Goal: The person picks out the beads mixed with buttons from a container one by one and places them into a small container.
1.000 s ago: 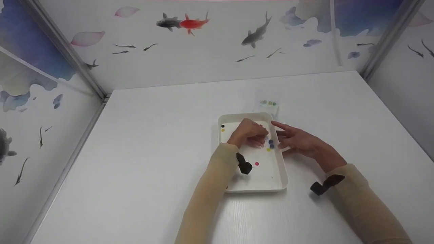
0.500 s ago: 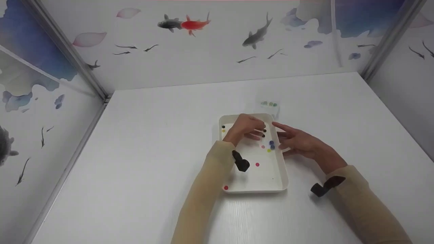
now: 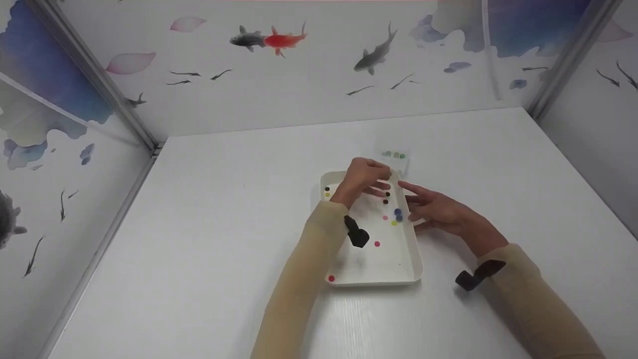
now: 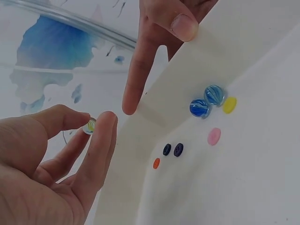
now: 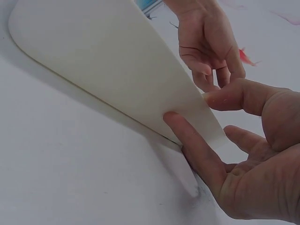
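Observation:
My left hand (image 3: 366,175) is above the far end of a white tray (image 3: 344,285). Between thumb and fingertips it pinches a clear marble (image 4: 89,126) with a yellow-green swirl, seen in the left wrist view. My right hand (image 3: 443,212) is at the tray's right side, fingers spread and mostly straight. In the right wrist view, a fingertip (image 5: 172,116) touches the outer wall. Inside the tray lie two blue marbles (image 4: 207,101), a yellow button (image 4: 229,105), a pink button (image 4: 214,136), two dark buttons (image 4: 172,149) and an orange button (image 4: 156,163).
Just behind the tray lies a clear bag (image 3: 396,158) with green and yellowish marbles. More buttons sit in the tray: a red one (image 3: 331,278) at the near left corner, a dark one (image 3: 327,189) at the far left. White table (image 3: 224,224) surrounds it.
My left hand has risen from inside the tray toward its far edge, uncovering the dark buttons and the pink one. The right hand keeps its place at the tray's side.

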A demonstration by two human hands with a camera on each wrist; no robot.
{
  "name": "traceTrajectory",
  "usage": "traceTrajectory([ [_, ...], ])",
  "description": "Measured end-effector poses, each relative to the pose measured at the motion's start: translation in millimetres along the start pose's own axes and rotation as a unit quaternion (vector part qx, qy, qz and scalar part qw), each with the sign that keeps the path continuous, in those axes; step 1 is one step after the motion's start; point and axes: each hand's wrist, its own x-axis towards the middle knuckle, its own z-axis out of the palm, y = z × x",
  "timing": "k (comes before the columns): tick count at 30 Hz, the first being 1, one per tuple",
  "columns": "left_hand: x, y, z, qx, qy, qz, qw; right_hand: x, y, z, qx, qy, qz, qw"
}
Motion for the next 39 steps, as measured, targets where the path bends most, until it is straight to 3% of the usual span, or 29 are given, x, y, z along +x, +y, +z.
traceTrajectory([
  [8, 7.0, 9.5, 11.9, -0.017, 0.027, 0.015, 0.9994, -0.5, 1, -2, 0.005, -0.005, -0.001, 1.0],
  [21, 22.2, 9.8, 19.0, -0.071, 0.047, 0.047, 0.9953, -0.9, -1, -3, 0.014, -0.021, -0.001, 0.9997],
  [29, 34.9, 10.1, 23.8, -0.037, 0.082, 0.103, 0.9907, -1.5, -2, -3, 0.009, -0.024, -0.003, 0.9997],
  [34, 39.7, 8.8, 26.4, -0.009, 0.102, 0.121, 0.9873, -0.7, -2, -2, 0.003, -0.021, 0.001, 0.9998],
  [39, 42.0, 5.9, 27.1, -0.001, 0.104, 0.137, 0.9851, -0.6, -1, -2, 0.007, -0.019, 0.001, 0.9998],
])
